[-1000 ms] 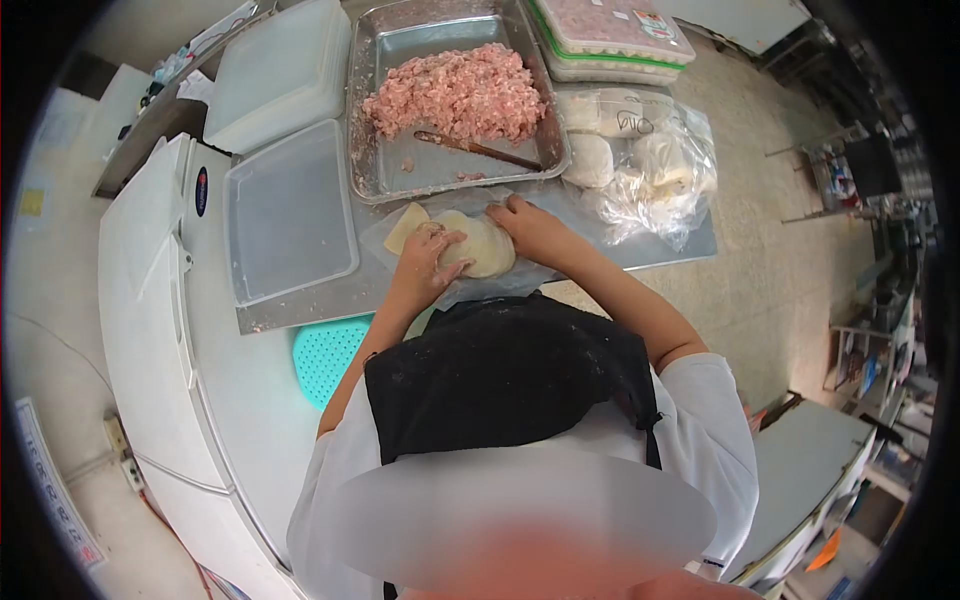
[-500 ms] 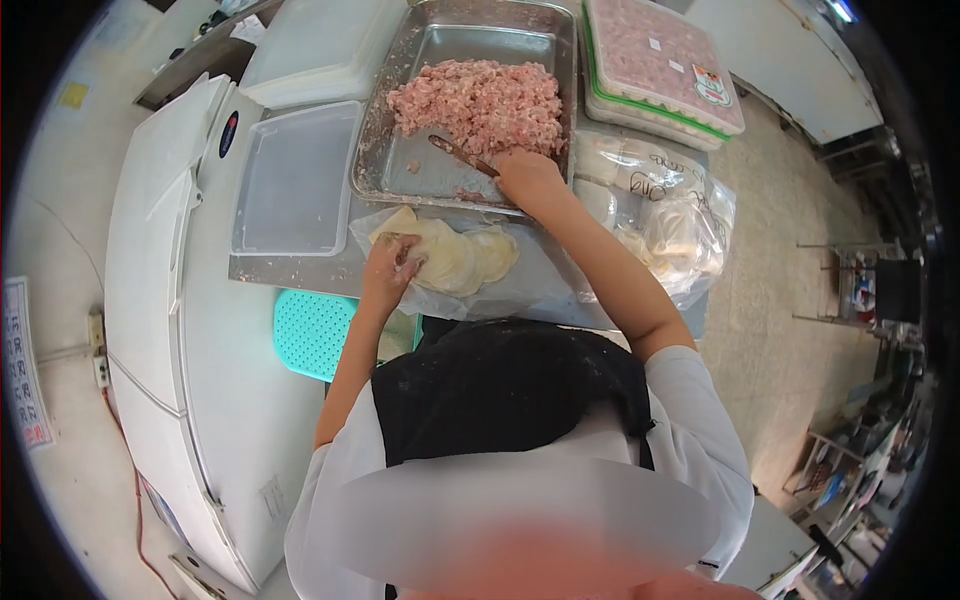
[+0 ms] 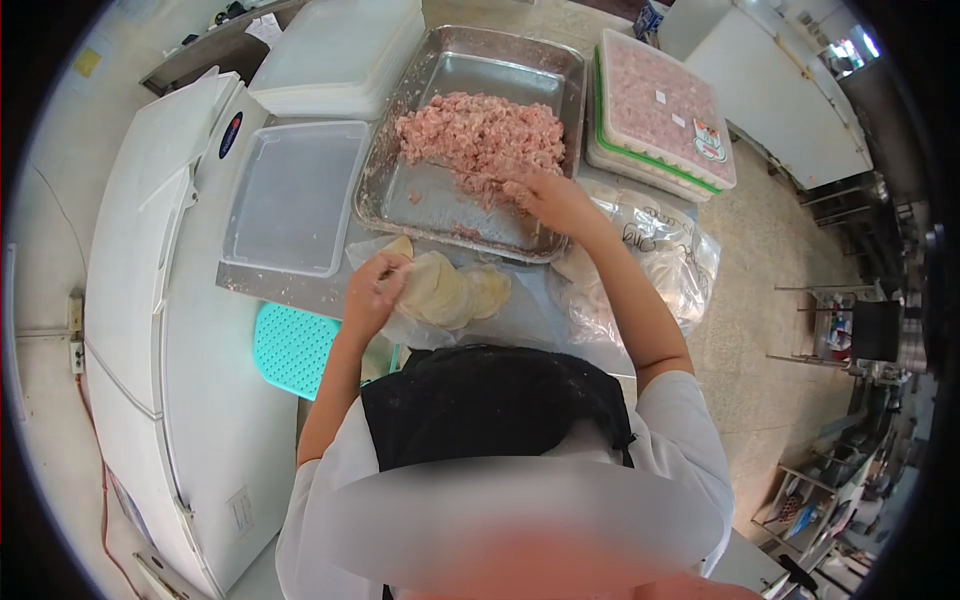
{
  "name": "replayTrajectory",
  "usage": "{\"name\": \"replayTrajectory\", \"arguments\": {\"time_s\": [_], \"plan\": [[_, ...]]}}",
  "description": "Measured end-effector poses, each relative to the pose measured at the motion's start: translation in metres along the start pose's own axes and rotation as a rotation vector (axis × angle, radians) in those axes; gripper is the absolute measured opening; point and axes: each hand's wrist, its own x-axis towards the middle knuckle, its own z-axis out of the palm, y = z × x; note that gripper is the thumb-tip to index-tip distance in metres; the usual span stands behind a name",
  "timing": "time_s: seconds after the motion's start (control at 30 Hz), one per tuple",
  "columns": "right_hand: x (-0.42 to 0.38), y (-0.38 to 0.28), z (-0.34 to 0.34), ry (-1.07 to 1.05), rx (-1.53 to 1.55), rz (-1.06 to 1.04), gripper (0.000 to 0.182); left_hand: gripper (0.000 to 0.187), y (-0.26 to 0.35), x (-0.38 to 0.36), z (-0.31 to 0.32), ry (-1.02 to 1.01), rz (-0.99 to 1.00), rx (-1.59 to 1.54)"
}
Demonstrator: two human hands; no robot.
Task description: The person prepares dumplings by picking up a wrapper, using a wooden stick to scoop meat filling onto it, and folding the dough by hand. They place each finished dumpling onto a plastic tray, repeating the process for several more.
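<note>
A metal tray point(image 3: 400, 205) holds a mound of pink minced meat point(image 3: 480, 130). My right hand point(image 3: 552, 200) is at the mound's lower right edge, fingers closed round a thin spatula point(image 3: 440, 166) whose far part lies in or under the meat. Below the tray, pale round dough wrappers point(image 3: 436, 290) lie fanned out on a clear plastic sheet point(image 3: 400, 328). My left hand point(image 3: 376, 287) is at the left end of the wrappers, its fingers bent together; a wrapper edge seems pinched in them.
An empty translucent container point(image 3: 295, 200) stands left of the tray, stacked lids point(image 3: 325, 50) behind it. Lidded boxes of meat point(image 3: 660, 110) and bagged wrappers point(image 3: 640, 260) are at the right. A turquoise perforated stool point(image 3: 295, 348) is below the table's left edge.
My right hand has pushed the spatula into the meat, which now spreads lower in the tray. My left hand has closed at the wrappers' left edge. The view has shifted slightly.
</note>
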Motion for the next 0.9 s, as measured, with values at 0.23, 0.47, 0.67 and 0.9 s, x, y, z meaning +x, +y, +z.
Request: {"name": "replayTrajectory", "arguments": {"time_s": [0.23,0.47,0.67,0.9], "plan": [[0.031,0.008,-0.067,0.073,0.061,0.235,0.033,0.027,0.002,0.078,-0.042,-0.001,-0.553,-1.447],[0.078,0.040,-0.098,0.119,-0.848,0.253,0.019,0.021,-0.051,0.144,-0.031,0.277,0.052,-0.232],[0.091,0.066,-0.067,-0.020,-0.973,0.241,0.027,0.020,-0.061,0.144,-0.017,0.336,0.134,-0.124],[0.088,0.034,-0.008,0.000,-0.780,0.209,0.021,0.021,-0.063,0.143,-0.013,0.531,0.029,-0.271]]}}
